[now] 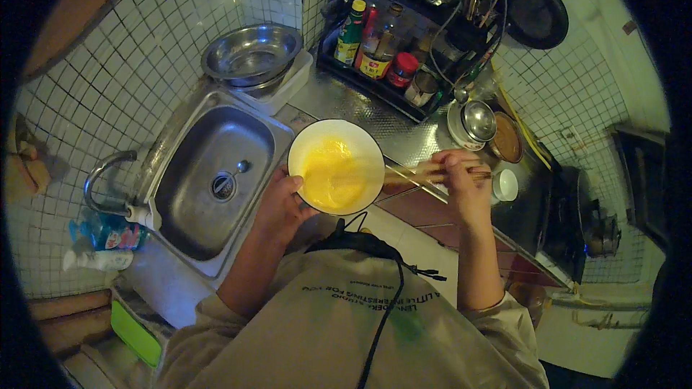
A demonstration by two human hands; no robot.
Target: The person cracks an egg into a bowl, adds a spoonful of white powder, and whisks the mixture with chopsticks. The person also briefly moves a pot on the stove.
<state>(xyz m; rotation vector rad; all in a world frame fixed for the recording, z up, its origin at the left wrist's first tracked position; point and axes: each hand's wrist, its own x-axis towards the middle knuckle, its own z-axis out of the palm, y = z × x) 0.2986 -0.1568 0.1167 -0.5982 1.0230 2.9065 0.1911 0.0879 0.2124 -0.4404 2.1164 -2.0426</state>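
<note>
A white bowl with a dark rim [371, 146] holds yellow beaten egg [330, 178]. My left hand [284, 200] grips the bowl's left side, thumb over the rim. In my right hand [459, 178] is a pair of chopsticks [416, 174], blurred by motion, their tips reaching into the egg. The bowl is held up in front of my body, between the sink and the counter.
On the left is a steel sink [216, 189] with a faucet [102, 173]. Metal basins [251, 54] stand behind it. A black rack [373, 84] holds bottles and jars. To the right are small bowls [478, 121], a white cup [505, 185] and a stove [562, 216]. A frying pan [532, 11] hangs on the wall.
</note>
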